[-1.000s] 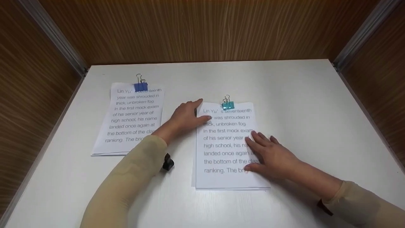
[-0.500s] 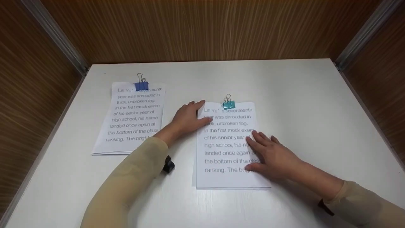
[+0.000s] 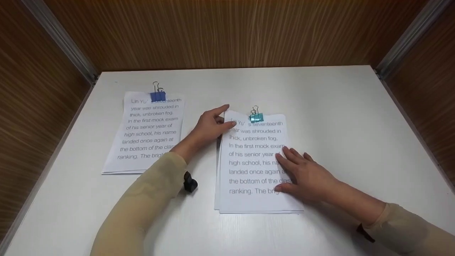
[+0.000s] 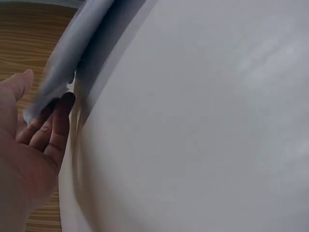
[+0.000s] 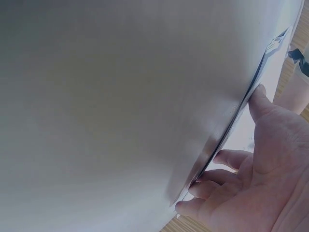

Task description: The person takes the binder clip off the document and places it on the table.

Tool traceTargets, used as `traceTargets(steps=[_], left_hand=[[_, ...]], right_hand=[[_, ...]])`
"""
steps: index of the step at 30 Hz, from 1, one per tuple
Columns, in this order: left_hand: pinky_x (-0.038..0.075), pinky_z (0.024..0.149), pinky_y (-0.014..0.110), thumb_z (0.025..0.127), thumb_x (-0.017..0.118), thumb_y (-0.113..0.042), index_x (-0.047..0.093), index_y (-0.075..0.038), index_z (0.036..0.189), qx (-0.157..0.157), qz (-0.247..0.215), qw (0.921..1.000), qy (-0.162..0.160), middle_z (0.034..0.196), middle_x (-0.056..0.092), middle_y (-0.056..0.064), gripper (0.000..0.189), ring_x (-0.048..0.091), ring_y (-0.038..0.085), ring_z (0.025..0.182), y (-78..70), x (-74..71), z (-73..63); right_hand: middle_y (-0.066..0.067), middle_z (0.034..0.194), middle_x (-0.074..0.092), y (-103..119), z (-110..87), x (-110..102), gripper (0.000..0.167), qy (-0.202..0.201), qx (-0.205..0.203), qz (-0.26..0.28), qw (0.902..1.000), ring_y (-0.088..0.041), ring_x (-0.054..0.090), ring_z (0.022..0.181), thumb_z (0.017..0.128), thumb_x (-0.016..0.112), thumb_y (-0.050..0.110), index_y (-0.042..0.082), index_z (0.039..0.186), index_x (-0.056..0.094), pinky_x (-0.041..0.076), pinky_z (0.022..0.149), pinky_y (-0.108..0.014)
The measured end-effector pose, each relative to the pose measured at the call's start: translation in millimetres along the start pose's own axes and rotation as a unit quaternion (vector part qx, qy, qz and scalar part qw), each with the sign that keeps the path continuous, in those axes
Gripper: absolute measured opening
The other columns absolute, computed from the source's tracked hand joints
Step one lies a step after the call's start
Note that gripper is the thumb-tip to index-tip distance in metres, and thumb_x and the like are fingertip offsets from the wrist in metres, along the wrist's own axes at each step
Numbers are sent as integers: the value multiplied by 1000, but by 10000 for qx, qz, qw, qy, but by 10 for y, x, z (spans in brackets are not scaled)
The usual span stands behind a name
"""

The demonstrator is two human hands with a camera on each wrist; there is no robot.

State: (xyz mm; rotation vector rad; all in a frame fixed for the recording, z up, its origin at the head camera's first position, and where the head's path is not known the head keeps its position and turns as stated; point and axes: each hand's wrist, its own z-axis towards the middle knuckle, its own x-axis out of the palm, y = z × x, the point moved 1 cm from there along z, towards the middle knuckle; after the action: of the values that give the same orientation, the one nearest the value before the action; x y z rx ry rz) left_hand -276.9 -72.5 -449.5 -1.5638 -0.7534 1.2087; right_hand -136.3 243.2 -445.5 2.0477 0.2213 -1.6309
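A stack of printed sheets (image 3: pixel 254 170) lies before me, with a teal binder clip (image 3: pixel 256 118) on its top edge. My left hand (image 3: pixel 208 126) grips the stack's upper left corner, thumb on top and fingers beneath. In the left wrist view the lifted sheets (image 4: pixel 77 46) bend up over the curled fingers (image 4: pixel 59 125). My right hand (image 3: pixel 309 179) rests with spread fingers on the stack's right edge. In the right wrist view its fingertips (image 5: pixel 189 207) lie along the sheets' edge. Lower sheets stick out slightly at the stack's left side.
Another printed stack (image 3: pixel 149 131) with a blue binder clip (image 3: pixel 158 96) lies to the left, partly behind my left forearm. Both stacks are on a white table (image 3: pixel 341 106). Wood-grain panels (image 3: pixel 231 33) close off the back and sides.
My left hand has lifted the stack's upper left corner, which lay flatter half a second ago. Lower sheets now show more at the left edge. My right hand has stayed put.
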Motion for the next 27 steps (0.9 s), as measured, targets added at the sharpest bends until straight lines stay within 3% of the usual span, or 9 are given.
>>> traceTargets(steps=[3, 5, 11, 15, 23, 27], left_hand=[[59, 73, 28, 102, 74, -20, 38, -14, 166, -179, -441, 9985, 288, 109, 79, 13, 74, 77, 23, 88, 1, -6, 9], [60, 75, 28, 103, 70, -16, 39, -16, 166, -251, -582, 9968, 485, 120, 77, 12, 70, 77, 24, 93, 7, -5, 21], [50, 101, 26, 103, 65, -7, 51, -11, 159, -245, -445, 9957, 781, 150, 61, 9, 57, 68, 18, 113, 3, 7, 105], [41, 112, 27, 102, 61, -1, 53, -9, 157, -308, -428, 9954, 797, 157, 55, 9, 57, 61, 16, 125, 0, 21, 137], [46, 109, 29, 101, 59, 2, 51, -10, 158, -373, -619, 9958, 554, 153, 58, 7, 59, 66, 17, 119, 28, 65, 96], [45, 112, 29, 101, 59, 3, 54, -12, 157, -356, -623, 9966, 416, 158, 53, 5, 58, 63, 15, 123, 25, 88, 90]], right_hand=[[-18, 172, 27, 4, 2, -3, 101, 4, 0, -33, 10000, -42, 25, 158, 91, 73, 66, 7, 165, 38, 23, 124, -64], [-18, 172, 27, 1, 3, -3, 101, 5, 1, -47, 10000, -42, 25, 158, 91, 73, 66, 7, 165, 38, 23, 124, -64], [-18, 172, 28, -4, -3, -11, 101, -19, 2, -60, 10000, -41, 25, 158, 91, 73, 67, 8, 165, 38, 24, 124, -64], [-19, 172, 28, -2, -7, -12, 101, -48, -13, -44, 10000, -42, 26, 158, 91, 73, 67, 7, 165, 38, 25, 124, -64], [-16, 172, 29, -2, -7, 14, 102, -50, 60, 35, 10000, -40, 25, 159, 90, 74, 68, 9, 165, 39, 24, 124, -63], [-15, 172, 29, -6, -9, 16, 102, -100, 110, 123, 9998, -39, 24, 159, 89, 76, 67, 10, 165, 39, 23, 125, -63]])
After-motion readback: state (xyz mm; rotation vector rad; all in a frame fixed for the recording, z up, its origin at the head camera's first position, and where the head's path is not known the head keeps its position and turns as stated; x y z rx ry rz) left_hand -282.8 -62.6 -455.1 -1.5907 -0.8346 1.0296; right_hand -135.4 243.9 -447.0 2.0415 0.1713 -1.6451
